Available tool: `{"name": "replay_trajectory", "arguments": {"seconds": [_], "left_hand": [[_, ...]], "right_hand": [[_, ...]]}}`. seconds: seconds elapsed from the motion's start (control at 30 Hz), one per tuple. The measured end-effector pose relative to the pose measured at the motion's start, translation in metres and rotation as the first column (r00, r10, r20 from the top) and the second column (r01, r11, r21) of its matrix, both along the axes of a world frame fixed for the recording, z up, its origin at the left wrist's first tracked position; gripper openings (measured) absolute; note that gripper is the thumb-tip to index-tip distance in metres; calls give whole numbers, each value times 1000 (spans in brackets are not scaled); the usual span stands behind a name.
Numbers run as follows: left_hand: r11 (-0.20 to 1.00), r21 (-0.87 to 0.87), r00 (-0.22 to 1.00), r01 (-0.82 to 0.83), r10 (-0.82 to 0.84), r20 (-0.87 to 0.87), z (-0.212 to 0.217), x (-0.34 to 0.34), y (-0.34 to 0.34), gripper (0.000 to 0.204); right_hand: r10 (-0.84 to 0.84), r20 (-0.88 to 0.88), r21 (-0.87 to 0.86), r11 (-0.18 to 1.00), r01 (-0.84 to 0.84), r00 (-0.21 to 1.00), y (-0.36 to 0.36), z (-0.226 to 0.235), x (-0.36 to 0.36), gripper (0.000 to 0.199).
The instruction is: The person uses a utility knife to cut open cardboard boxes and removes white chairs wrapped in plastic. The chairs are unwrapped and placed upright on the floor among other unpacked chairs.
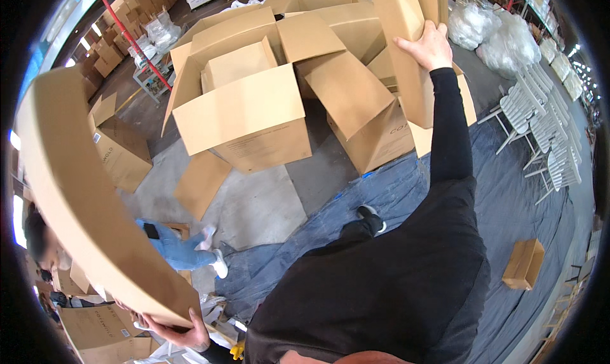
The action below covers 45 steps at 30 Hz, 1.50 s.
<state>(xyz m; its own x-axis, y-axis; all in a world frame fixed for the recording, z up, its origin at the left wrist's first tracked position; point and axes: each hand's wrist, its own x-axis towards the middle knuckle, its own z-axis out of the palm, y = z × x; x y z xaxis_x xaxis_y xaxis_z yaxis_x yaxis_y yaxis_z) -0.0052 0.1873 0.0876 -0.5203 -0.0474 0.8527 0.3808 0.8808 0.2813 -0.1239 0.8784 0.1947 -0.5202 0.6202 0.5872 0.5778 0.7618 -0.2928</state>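
Note:
At the lower left, my left hand [181, 333] is closed on the lower end of a long, narrow cardboard box [95, 186], which stretches up toward the upper left. My right arm reaches far out, and my right hand [429, 48] grips the edge of a tall folded cardboard piece [406, 52]. That piece stands upright against an open carton [381, 141]; whether its lower end is inside cannot be made out. To its left is a large open carton [260, 125] with its flaps spread and smaller cardboard inside. The fingertips of both hands are partly hidden.
A person in blue jeans [184, 249] stands behind the long box. Grey chairs [534, 116] and plastic-wrapped bundles [508, 43] line the right side. A small open box [524, 264] lies on the dark floor sheet [457, 237]. Another carton [121, 148] stands left.

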Motion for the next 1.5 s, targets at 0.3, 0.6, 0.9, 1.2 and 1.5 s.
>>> {"name": "replay_trajectory", "arguments": {"seconds": [0.3,0.6,0.9,1.2,1.5], "left_hand": [[936,86,869,342,-350,350,-23,-128,310,96],[740,-342,816,578,-530,232,10,-214,500,83],[787,-143,775,600,-527,348,-9,-251,579,94],[989,-60,138,132,42,990,-212,-147,365,67],[861,-248,-413,-444,49,910,-265,152,247,35]], "right_hand": [[255,550,-163,967,-198,795,202,-81,-150,103],[305,-860,-471,-167,-866,409,240,-57,-91,61],[-33,-968,-228,533,-815,250,371,-11,-36,42],[-178,-279,-702,708,-74,944,316,-256,-244,75],[849,-495,-290,-361,-886,-184,-150,-240,-291,50]]}}
